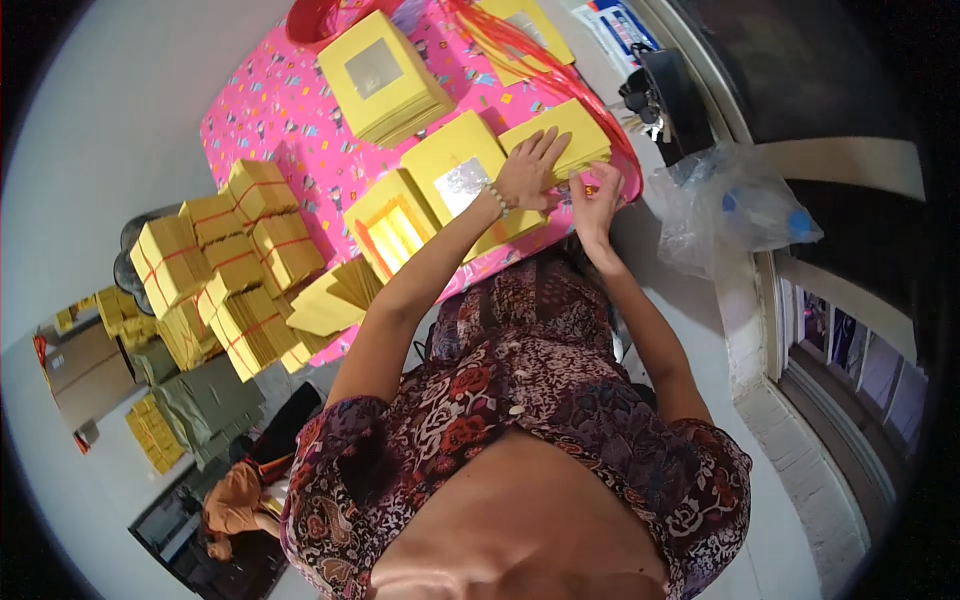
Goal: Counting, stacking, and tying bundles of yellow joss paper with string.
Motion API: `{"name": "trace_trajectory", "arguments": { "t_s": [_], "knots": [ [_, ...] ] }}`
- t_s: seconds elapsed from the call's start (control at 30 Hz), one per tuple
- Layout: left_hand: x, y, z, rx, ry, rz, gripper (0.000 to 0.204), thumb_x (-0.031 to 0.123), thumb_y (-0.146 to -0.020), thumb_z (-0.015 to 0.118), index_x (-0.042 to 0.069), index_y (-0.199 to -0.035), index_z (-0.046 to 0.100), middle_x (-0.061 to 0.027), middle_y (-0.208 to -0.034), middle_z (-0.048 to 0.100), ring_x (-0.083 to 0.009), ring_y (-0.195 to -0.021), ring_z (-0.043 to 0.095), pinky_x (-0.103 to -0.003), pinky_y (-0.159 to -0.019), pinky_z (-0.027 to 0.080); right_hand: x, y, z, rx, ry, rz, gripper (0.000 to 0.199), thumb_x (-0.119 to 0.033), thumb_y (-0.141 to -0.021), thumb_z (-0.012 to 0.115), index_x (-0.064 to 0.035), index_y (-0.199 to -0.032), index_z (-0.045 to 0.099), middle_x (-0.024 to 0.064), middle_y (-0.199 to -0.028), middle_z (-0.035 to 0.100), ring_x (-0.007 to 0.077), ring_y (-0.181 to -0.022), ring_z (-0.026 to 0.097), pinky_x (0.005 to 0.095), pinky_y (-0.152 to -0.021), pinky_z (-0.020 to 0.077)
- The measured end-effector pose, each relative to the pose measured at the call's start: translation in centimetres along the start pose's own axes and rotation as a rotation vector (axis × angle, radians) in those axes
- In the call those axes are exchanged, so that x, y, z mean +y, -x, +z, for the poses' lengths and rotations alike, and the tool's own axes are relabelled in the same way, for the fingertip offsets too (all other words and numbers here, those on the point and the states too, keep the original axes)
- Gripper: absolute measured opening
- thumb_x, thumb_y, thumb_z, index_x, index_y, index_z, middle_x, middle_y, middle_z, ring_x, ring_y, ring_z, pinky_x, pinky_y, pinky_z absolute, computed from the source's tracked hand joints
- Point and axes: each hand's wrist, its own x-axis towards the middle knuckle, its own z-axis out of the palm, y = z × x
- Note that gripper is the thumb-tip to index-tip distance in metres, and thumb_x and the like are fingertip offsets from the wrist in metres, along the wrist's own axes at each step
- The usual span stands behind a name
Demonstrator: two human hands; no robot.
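Yellow paper stack [560, 135] at table's right edge; left hand [530, 168] flat on top, right hand [593, 195] seemingly pinching red string [520, 45]; could slip off.

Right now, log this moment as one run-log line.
left hand: flat on yellow paper stack | right hand: pinching red string at stack edge | surface: pink patterned table cover | nearby: tied yellow paper bundles

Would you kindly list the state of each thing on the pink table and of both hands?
Left hand: flat, pressing the yellow paper stack.
Right hand: pinched on a red string.
Tied bundles: bound, piled at the table's edge.
Plastic bag: crumpled, beside the pink table.
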Motion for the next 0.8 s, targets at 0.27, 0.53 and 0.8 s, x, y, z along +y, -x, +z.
{"name": "trace_trajectory", "arguments": {
  "t_s": [0.27,0.53,0.8],
  "knots": [
    [0.1,3.5,-4.4,0.179,0.059,0.165,0.111,0.026,-0.062,0.079,0.009,-0.154,0.020,-0.0252,-0.152,0.031,-0.0430,-0.140,0.029,-0.048,-0.116,0.027,-2.1,-1.2,-3.5,-1.015,-0.111,-0.680,0.026,-0.012,-0.075,0.072,-0.0054,-0.098,0.061,0.0078,-0.100,0.058,0.0247,-0.098,0.057,0.0382,-0.084,0.0456],
    [-0.2,12.6,-3.5,0.206,0.165,-0.140,0.066,0.027,-0.068,0.081,0.005,-0.124,0.054,-0.0172,-0.119,0.053,-0.0356,-0.106,0.051,-0.044,-0.093,0.044,-1.1,0.4,0.1,-1.077,-0.032,-0.971,0.024,-0.017,-0.073,0.072,-0.0099,-0.092,0.059,0.0042,-0.098,0.057,0.0231,-0.099,0.054,0.0382,-0.085,0.0426],
    [1.9,16.9,-0.1,0.237,0.130,-0.297,0.049,0.024,-0.073,0.080,0.005,-0.112,0.058,-0.0141,-0.110,0.056,-0.0340,-0.099,0.053,-0.042,-0.090,0.046,-1.8,-2.1,1.2,-1.240,-0.085,-0.978,0.010,-0.015,-0.079,0.069,-0.0080,-0.086,0.066,0.0059,-0.082,0.060,0.0250,-0.081,0.062,0.0383,-0.071,0.0500]
  ]
}}
